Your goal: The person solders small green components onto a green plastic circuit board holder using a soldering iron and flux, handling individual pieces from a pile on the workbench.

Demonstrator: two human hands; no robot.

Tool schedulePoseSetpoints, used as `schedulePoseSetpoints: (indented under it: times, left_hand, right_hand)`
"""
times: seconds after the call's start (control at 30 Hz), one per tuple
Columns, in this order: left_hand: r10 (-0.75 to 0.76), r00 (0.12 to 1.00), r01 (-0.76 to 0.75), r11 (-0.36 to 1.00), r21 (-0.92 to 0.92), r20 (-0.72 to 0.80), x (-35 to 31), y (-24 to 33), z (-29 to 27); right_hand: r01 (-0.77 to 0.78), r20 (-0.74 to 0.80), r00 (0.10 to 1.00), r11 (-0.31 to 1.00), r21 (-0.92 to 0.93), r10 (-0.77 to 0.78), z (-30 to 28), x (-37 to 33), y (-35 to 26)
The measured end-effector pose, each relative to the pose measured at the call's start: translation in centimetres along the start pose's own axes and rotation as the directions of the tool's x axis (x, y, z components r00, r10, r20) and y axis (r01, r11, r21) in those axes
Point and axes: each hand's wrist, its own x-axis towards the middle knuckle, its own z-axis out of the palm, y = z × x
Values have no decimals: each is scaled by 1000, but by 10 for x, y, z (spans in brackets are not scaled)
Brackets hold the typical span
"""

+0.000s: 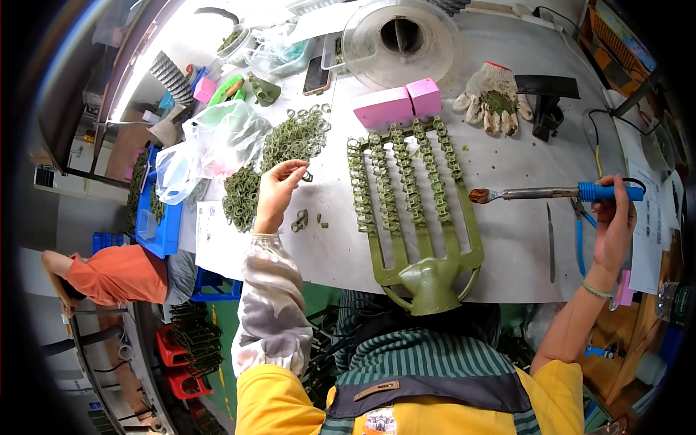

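Green wax fork-shaped tree (417, 210) lies flat on the grey tabletop (507, 130), straight in front of the person. Four prongs carry rows of small green ring parts; the cone-shaped base points toward the person's chest and overhangs the near edge.

Right hand (615, 225) closed around the blue handle of a soldering iron (554, 193). Iron held level, its dark tip pointing left, just beside the tree's right-hand prong; whether it touches, cannot tell.

Left hand (278, 190) raised over the tabletop, fingers pinched on a small green ring (307, 176). Sleeve patterned grey-white over the forearm. A few loose green bits (303, 219) lie just below that hand.

Pile of green rings (279, 156) behind and to the left of the left hand, stretching toward a clear plastic bag (217, 141).

Two pink blocks (399, 104) sit touching, at the far tips of the prongs. A large clear spool (400, 40) beyond them. Work glove (493, 98), stained green on the palm, lies right of the blocks, beside a black stand (547, 101).

Thin metal tool (551, 243) and blue-handled pliers (580, 232) lie on the tabletop under the right hand.

Blue bin (156, 217) at the left edge. Another person in an orange shirt (119, 274) bends over lower left, well apart.
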Motion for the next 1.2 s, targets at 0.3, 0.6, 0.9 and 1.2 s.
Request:
schedulePoseSetpoints:
  times: [0.3,0.6,0.9,1.2]
  left_hand:
    - [-57,998,57,995,86,5,-3,8,-2]
    - [233,954,-45,734,677,-189,16,-20,-4]
    - [62,995,-15,859,511,-74,-18,12,41]
    - [41,994,-14,967,254,-105,-26,1,36]
  right_hand:
    - [1,-2,1000,1000,-1,-1,3,-1,-1]
    - [15,-15,1000,1000,-16,-16,9,-3,-5]
    - [33,-2,999,999,-40,-33,4,-2,-6]
    - [4,8,1000,999,-32,-4,2,-2,-5]
